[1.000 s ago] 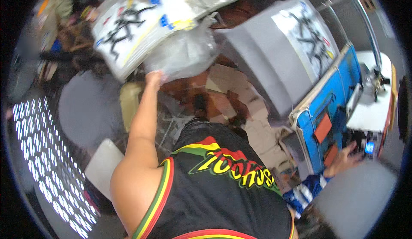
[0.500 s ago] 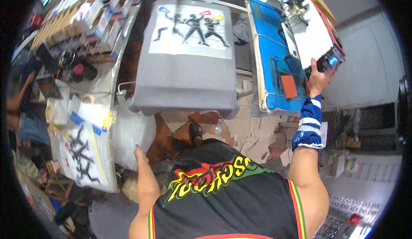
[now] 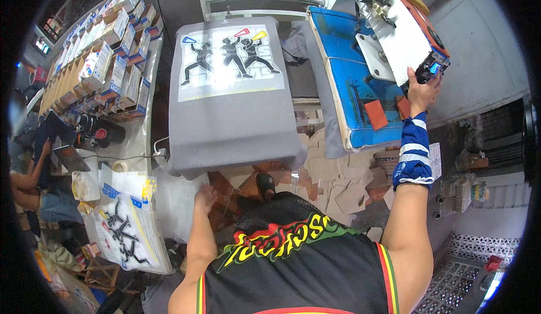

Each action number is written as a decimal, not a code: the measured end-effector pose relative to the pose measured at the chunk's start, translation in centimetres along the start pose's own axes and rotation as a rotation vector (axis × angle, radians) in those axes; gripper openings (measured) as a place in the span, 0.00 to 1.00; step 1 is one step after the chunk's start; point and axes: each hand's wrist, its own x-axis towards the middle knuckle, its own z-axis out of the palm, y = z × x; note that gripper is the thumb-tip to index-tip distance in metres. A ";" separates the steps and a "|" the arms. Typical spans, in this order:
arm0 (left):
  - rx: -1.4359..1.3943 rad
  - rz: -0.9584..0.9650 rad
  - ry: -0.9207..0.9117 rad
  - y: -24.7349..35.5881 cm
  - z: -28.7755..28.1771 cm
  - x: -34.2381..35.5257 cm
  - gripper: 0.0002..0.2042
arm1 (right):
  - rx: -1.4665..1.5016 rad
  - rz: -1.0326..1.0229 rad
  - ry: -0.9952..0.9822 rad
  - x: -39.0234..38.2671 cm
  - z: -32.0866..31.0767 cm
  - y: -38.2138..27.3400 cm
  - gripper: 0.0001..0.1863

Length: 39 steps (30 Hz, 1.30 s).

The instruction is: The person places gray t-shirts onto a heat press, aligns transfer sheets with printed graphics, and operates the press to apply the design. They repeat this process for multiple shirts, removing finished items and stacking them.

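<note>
My right hand point(image 3: 422, 91), at the end of a blue sleeve with white bands, is closed around the lower end of a black control box point(image 3: 433, 67) with a lit blue display. The box sits at the edge of a white machine panel point(image 3: 394, 38). Low on the left, my left hand point(image 3: 206, 197) is slightly blurred, its fingers loosely apart and nothing visible in them. It is beside a whitish translucent sheet point(image 3: 174, 201). Ahead, a grey shirt point(image 3: 231, 128) lies flat over a platen, under a glossy film point(image 3: 228, 83) printed with three black figures holding coloured megaphones.
A blue board point(image 3: 344, 38) carries orange pieces point(image 3: 376, 115). Cartons point(image 3: 104, 66) crowd the left table, above a stack of printed films point(image 3: 127, 235). Cardboard scraps point(image 3: 338, 187) litter the floor. Another person's arm point(image 3: 34, 176) shows at far left.
My left hand has moved right, away from the whitish sheet. My right hand stays at the control box. The view has shifted, so the shirt and film appear lower and farther left.
</note>
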 end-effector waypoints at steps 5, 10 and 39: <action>-0.937 0.325 -0.142 9.2 3.2 -4.0 0.37 | 0.018 -0.171 0.067 -0.3 0.3 0.4 0.60; -0.594 0.571 -0.272 13.0 1.0 -7.4 0.36 | -0.144 -0.081 0.043 0.6 -3.0 -1.6 0.55; -1.093 1.715 0.380 -36.9 -0.2 -68.0 0.10 | 1.600 -1.477 -1.541 -31.4 -41.9 -28.7 0.31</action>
